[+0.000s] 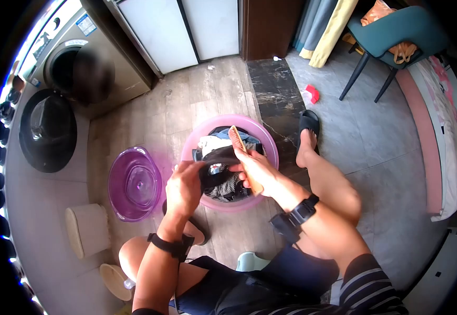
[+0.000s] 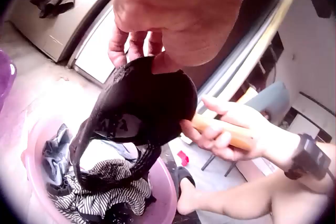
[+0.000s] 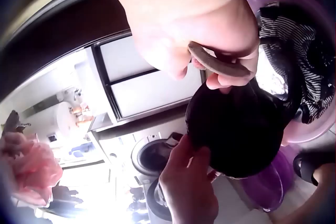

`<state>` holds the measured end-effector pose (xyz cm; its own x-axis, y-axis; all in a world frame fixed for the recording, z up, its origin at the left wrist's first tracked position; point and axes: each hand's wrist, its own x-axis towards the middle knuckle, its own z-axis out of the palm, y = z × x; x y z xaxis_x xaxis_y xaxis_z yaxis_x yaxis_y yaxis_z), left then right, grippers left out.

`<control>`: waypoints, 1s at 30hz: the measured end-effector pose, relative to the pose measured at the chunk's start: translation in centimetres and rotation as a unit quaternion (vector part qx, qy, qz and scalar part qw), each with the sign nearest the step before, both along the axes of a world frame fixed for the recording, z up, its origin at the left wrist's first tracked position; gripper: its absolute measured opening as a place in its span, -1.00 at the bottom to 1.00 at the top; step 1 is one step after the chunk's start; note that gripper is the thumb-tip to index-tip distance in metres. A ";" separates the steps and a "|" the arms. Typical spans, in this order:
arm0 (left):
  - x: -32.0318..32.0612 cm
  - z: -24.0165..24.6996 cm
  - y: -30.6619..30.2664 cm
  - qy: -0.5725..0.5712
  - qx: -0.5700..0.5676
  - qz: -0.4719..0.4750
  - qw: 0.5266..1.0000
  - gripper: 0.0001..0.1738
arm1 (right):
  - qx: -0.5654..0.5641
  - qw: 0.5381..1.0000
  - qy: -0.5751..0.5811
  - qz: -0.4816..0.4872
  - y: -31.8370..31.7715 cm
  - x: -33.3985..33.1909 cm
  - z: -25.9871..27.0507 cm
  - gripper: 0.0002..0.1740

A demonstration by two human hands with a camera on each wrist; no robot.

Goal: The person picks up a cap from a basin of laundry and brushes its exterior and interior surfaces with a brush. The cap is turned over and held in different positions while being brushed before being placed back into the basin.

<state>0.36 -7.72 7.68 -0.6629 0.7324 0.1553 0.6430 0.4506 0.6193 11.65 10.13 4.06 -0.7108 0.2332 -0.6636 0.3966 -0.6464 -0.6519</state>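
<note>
My left hand pinches the edge of a black bra over a pink tub. Its rounded cup and lacy strap show in the left wrist view. In my right hand is a wooden scrub brush, gripped by its pale handle, with the bristled head pointing up and away. The right fingertips meet the edge of the cup. Heaped in the tub are wet clothes, among them a black-and-white striped garment and some blue and white cloth.
A purple basin stands left of the tub. Farther left is a front-loading washing machine with dark cloth hanging from its door. A slippered foot rests right of the tub. A teal chair stands at the back right.
</note>
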 end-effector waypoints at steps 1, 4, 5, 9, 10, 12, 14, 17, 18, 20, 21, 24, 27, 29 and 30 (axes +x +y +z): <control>0.7 0.0 0.3 0.010 0.001 -0.021 1.000 -0.67 | -0.015 1.000 0.000 -0.012 0.0 -0.1 -0.8 -0.59; 1.6 -0.3 0.7 0.024 0.005 -0.052 0.998 -0.65 | -0.041 0.992 -0.059 -0.107 -0.7 -0.2 -1.5 -0.69; 1.6 -0.1 0.8 0.024 0.006 -0.057 0.998 -0.65 | -0.053 0.990 -0.061 -0.117 -0.8 -0.1 -1.6 -0.67; 1.7 1.2 0.4 -0.050 0.020 -0.028 0.998 -0.75 | -0.007 0.992 0.009 -0.127 -0.4 0.3 -2.3 -0.52; 1.6 1.6 -0.2 -0.107 -0.024 -0.020 0.994 -0.66 | -0.002 0.991 0.019 -0.129 -0.2 0.4 -1.8 -0.47; 1.0 1.3 -1.0 -0.392 -0.037 -0.017 0.919 -0.50 | 0.011 0.989 0.055 -0.140 0.2 0.5 -1.5 -0.41; 2.0 0.6 -1.3 -0.591 -0.004 0.007 0.807 -0.23 | 0.022 0.983 0.102 -0.154 0.0 0.8 -1.6 -0.38; 2.8 -0.4 0.2 -0.703 0.125 0.110 0.691 -0.26 | 0.012 0.975 0.156 -0.157 -0.8 1.2 0.1 -0.39; 2.6 -0.9 0.5 -0.702 0.179 0.112 0.680 -0.31 | -0.004 0.973 0.171 -0.153 -1.1 1.2 0.1 -0.38; 2.2 -1.7 0.9 -0.694 0.281 0.111 0.654 -0.39 | -0.008 0.977 0.163 -0.134 -2.1 1.4 0.3 -0.35; 1.8 -2.0 1.0 -0.700 0.311 0.095 0.635 -0.44 | -0.010 0.979 0.158 -0.126 -2.4 1.5 0.3 -0.32; 1.1 -2.0 1.0 -0.720 0.388 0.041 0.573 -0.54 | 0.074 0.985 0.136 -0.073 -3.1 2.1 0.3 -0.33; 1.2 -1.7 1.0 -0.704 0.387 0.038 0.594 -0.57 | 0.242 0.967 0.078 0.022 -2.9 2.4 1.0 -0.41; 1.4 -1.5 1.1 -0.695 0.389 0.047 0.603 -0.59 | 0.354 0.931 0.070 0.058 -2.8 2.8 0.7 -0.40; 1.5 -1.5 1.1 -0.690 0.389 0.052 0.608 -0.60 | 0.444 0.890 0.069 0.074 -3.0 3.0 0.8 -0.38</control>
<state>1.84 -6.59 6.19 -0.5924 0.7360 -0.3277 -0.7372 -0.3311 0.5890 14.67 7.16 4.89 -0.8373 0.5200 -0.1686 0.3114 0.2003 -0.9289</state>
